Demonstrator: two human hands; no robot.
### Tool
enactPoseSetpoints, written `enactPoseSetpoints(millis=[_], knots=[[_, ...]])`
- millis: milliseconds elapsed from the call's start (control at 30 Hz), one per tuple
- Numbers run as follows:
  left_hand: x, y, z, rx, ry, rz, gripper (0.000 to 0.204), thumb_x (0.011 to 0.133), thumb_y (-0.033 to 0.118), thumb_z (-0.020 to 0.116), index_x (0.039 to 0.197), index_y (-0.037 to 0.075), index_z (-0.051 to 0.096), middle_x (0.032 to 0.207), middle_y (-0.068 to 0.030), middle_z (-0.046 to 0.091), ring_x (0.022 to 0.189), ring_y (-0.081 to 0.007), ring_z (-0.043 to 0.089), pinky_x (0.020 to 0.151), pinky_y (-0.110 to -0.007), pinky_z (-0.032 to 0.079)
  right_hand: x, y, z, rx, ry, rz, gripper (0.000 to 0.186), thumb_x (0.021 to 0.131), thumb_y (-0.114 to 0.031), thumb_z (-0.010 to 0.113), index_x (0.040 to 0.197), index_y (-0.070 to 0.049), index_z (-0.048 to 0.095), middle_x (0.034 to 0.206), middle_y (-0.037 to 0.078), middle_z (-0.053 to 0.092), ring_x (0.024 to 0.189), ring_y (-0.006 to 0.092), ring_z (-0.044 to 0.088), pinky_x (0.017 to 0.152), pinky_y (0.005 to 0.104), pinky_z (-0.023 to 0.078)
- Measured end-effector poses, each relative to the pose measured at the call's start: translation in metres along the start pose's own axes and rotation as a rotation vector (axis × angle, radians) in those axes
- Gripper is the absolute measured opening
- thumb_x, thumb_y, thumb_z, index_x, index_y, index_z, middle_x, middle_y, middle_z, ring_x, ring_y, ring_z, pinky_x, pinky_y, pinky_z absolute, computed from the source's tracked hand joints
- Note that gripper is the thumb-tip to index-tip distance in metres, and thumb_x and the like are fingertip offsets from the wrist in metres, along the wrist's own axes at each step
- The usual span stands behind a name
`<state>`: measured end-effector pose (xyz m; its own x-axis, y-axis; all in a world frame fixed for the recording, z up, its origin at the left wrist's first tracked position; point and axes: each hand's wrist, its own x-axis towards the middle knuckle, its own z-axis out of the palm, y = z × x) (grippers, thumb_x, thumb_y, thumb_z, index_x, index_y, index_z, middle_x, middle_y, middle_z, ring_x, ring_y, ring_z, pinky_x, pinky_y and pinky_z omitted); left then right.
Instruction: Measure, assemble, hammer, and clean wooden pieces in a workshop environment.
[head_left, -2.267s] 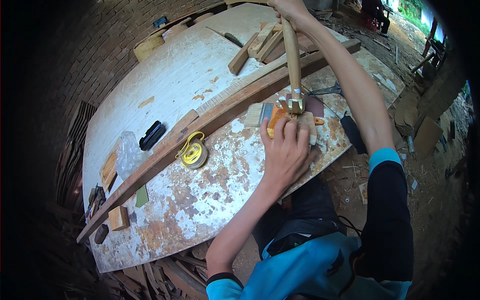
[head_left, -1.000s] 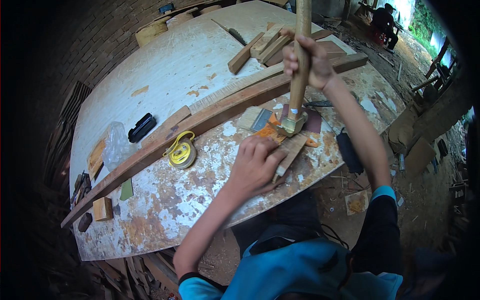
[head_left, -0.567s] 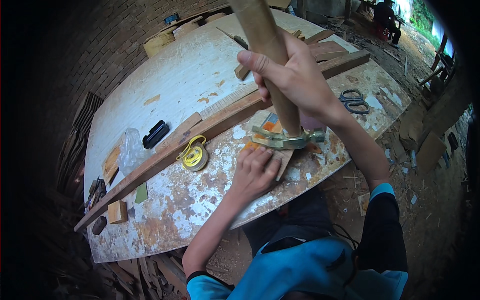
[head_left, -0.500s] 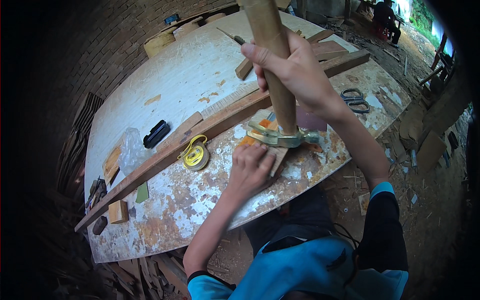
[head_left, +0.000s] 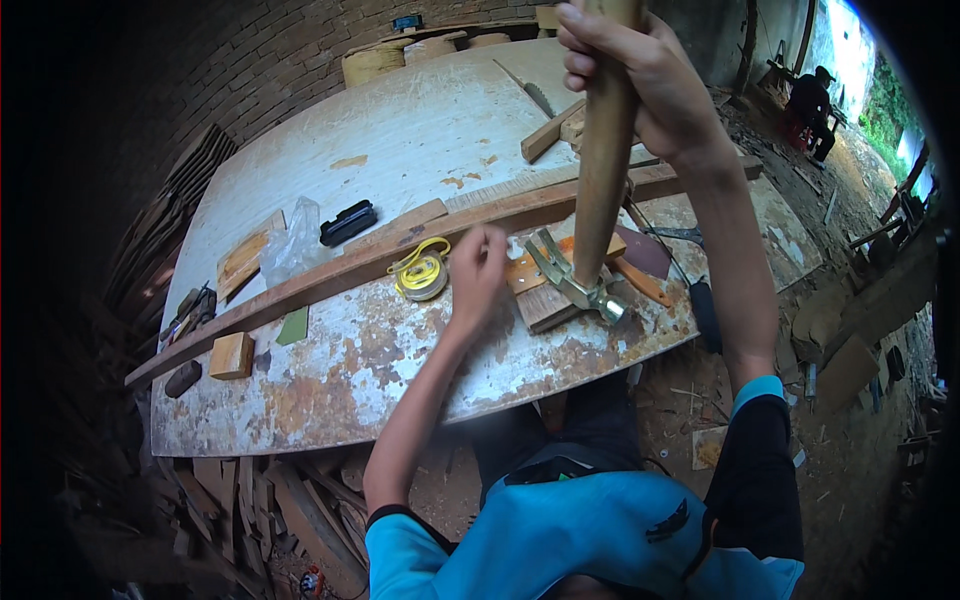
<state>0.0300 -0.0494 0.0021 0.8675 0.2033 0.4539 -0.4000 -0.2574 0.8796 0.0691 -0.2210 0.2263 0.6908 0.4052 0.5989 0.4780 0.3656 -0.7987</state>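
Observation:
My right hand [head_left: 655,85] grips the wooden handle of a claw hammer [head_left: 605,160], held upright with its metal head low, over or against a small wooden block [head_left: 545,308]; contact cannot be told. An orange-brown wooden strip [head_left: 522,272] with small dots lies across the block. My left hand [head_left: 478,280] is just left of the block, its fingers curled and slightly blurred; whatever may be inside them is hidden. Beside that hand sits a yellow tape measure [head_left: 420,275]. Right of the block lies an orange handle [head_left: 642,283], next to a dark maroon piece [head_left: 648,256].
A long wooden bar [head_left: 330,285] crosses the worn table [head_left: 350,390]. Beyond it are a black case [head_left: 348,223], a clear plastic bag [head_left: 290,250] and a saw [head_left: 538,97]. A wood cube [head_left: 231,356] stands at left. A black-handled thin tool [head_left: 706,318] overhangs the near edge.
My left hand has let go of the block and moved left toward the tape measure. The hammer remains in my right hand, its head turned. The view has shifted.

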Motion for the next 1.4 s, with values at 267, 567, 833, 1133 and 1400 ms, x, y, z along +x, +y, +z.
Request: enactPoseSetpoints(millis=[267,567,833,1133,1400], knots=[[0.063,-0.003,0.03,0.147,-0.925,-0.39,0.04,0.091,0.024,0.049,0.125,0.003,0.052,0.124,-0.0121,0.055,0.113,-0.0193,0.05,0.098,-0.03,0.037,0.028,0.017,-0.004,-0.041,0.056,0.1,0.022,0.089,-0.021,0.059,0.074,-0.01,0.048,0.06,-0.001,0.048,0.05,0.006,0.046,0.045,0.0215,0.042],[0.055,0.007,0.027,0.093,-1.017,-0.193,0.041,0.094,0.032,0.048,0.126,0.006,0.052,0.123,-0.0079,0.055,0.112,-0.0146,0.049,0.096,-0.028,0.038,0.035,0.008,0.038,-0.067,-0.109,0.197,0.016,0.083,-0.014,0.06,0.076,-0.007,0.048,0.062,-0.002,0.047,0.048,0.0054,0.044,0.044,0.0208,0.039],[0.073,-0.02,0.011,0.077,-1.047,-0.101,0.047,0.095,0.038,0.043,0.129,0.005,0.044,0.124,-0.0115,0.052,0.115,-0.0191,0.047,0.099,-0.031,0.036,-0.021,-0.013,0.027,0.153,-0.151,0.0,0.018,0.077,-0.011,0.063,0.082,-0.005,0.047,0.057,0.0,0.043,0.044,0.0077,0.04,0.043,0.0225,0.035],[0.068,-0.013,0.016,0.246,-0.801,-0.338,0.06,0.089,0.06,0.042,0.098,0.002,0.055,0.09,-0.0089,0.06,0.083,-0.014,0.052,0.078,-0.029,0.043,-0.022,0.003,-0.007,0.169,-0.103,-0.095,0.02,0.09,-0.021,0.055,0.101,-0.004,0.05,0.068,-0.003,0.042,0.054,0.0036,0.041,0.05,0.0197,0.037],[0.066,0.039,-0.01,0.604,-0.86,-0.406,0.057,0.09,0.053,0.045,0.115,0.003,0.058,0.097,-0.0128,0.063,0.086,-0.021,0.06,0.077,-0.035,0.047,-0.044,0.002,-0.036,0.359,-0.105,-0.192,0.024,0.085,-0.017,0.056,0.098,0.001,0.045,0.082,0.006,0.048,0.056,0.0111,0.05,0.052,0.0264,0.044]])
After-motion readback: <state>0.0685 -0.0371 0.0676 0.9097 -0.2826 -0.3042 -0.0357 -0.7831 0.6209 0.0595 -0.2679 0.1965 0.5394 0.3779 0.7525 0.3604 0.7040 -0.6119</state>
